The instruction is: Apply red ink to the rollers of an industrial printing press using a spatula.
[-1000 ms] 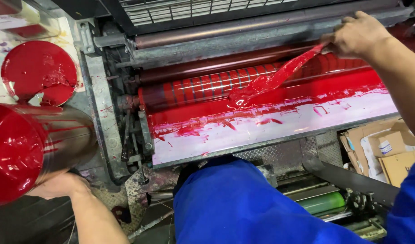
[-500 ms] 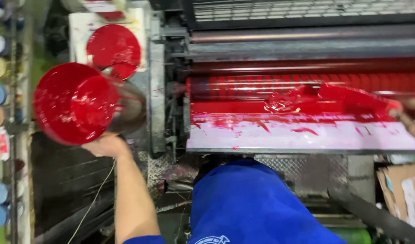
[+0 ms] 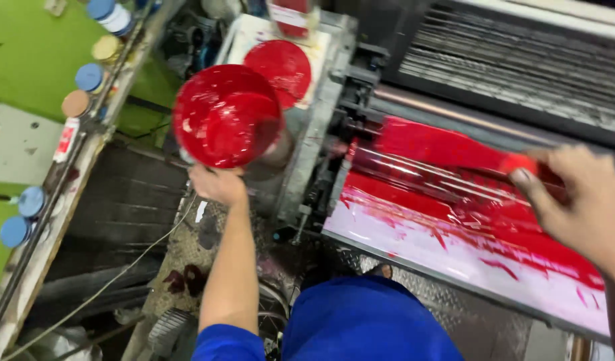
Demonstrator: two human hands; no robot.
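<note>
We are standing at a printing press in a workshop, looking down at its ink tray (image 3: 454,257), a pale sloping plate smeared with glossy red ink below a red-coated roller (image 3: 414,170). A green-topped bench (image 3: 33,60) is running along the left, with small capped jars (image 3: 90,77) in blue and tan lining its edge. Our blue trousers (image 3: 367,321) are filling the bottom of the view.

Our left hand (image 3: 217,184) is gripping an open ink can (image 3: 227,115) from below, fingers curled round its base, tilting the mouth toward us; thick red ink is coating its inside. Its red-smeared lid (image 3: 278,65) is lying just behind it on the press housing. Our right hand (image 3: 578,197) is closing round the handle of a red-covered ink knife (image 3: 448,146), probably a spatula blade, though blur is softening it, held over the roller.
</note>
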